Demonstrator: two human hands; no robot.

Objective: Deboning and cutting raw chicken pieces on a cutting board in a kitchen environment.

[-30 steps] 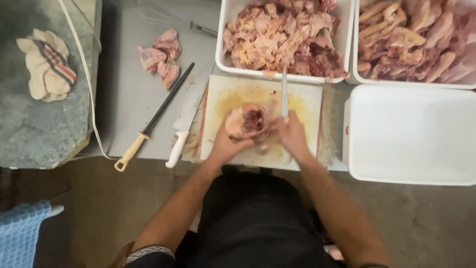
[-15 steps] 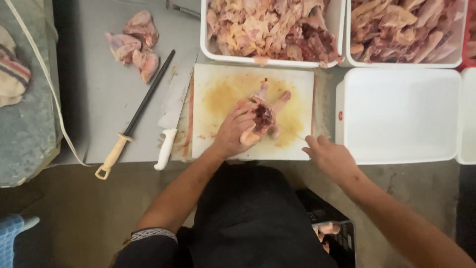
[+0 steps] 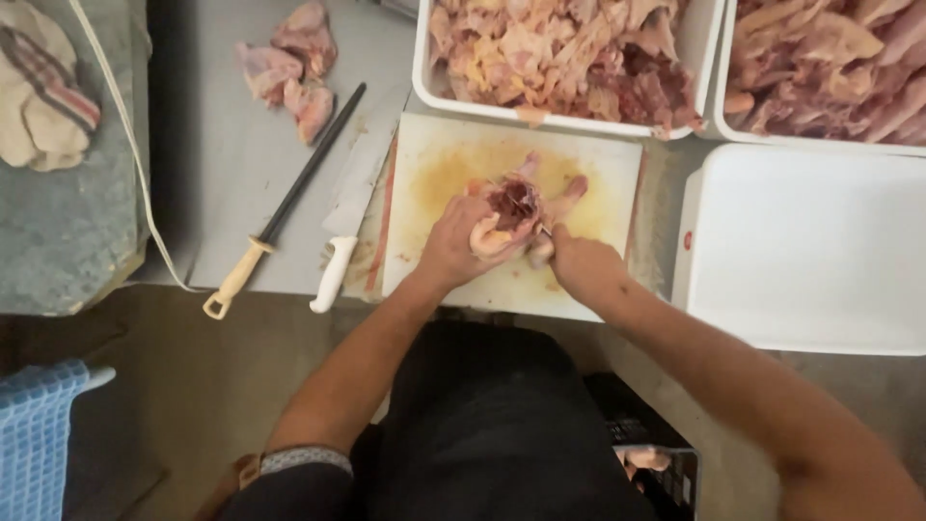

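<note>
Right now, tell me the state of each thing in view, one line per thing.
Left hand: gripping the chicken carcass.
Right hand: pressed against the carcass; what it holds cannot be told.
Chicken carcass: split open on the cutting board.
Cutting board: stained yellow.
White-handled knife: lying unused beside the board.
Sharpening steel: lying unused.
Left bin: full of meat scraps.
Near white tray: empty.

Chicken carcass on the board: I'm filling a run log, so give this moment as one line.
left hand: grips chicken carcass | right hand: at carcass, tool unclear | cutting board: under both | knife: idle beside board
</note>
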